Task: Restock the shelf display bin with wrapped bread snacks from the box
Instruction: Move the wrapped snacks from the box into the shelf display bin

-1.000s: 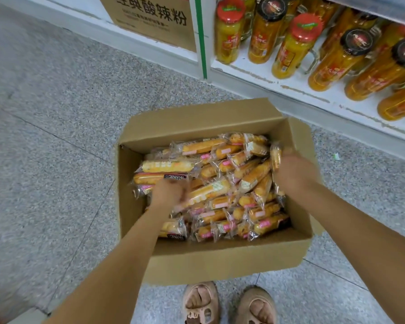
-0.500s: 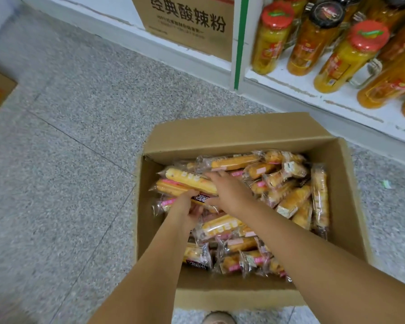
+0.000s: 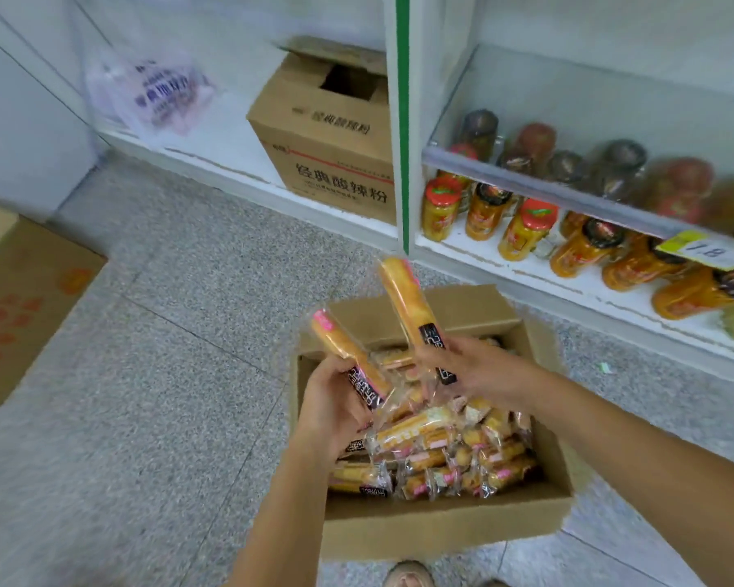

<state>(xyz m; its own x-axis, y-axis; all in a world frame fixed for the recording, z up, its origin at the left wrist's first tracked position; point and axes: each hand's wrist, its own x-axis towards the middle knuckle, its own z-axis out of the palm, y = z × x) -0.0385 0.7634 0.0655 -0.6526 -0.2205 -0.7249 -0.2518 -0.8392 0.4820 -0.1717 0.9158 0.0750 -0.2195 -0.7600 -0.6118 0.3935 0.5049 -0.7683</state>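
Gripping one wrapped bread snack (image 3: 344,349) in the left hand (image 3: 335,408), curling the fingers round its dark printed end and tilting the pink tip up and to the left. Pinching a second snack (image 3: 403,298) by its dark lower end in the right hand (image 3: 479,370), holding it nearly upright; motion blur obscuring the exact finger placement. Holding both above the open box (image 3: 441,531) standing on the speckled floor (image 3: 166,374). Observing more loose snacks (image 3: 441,451) heaping inside that box. Noting a white shelf (image 3: 568,281) beyond, carrying orange jars (image 3: 522,230), and beside it a printed carton (image 3: 331,154).
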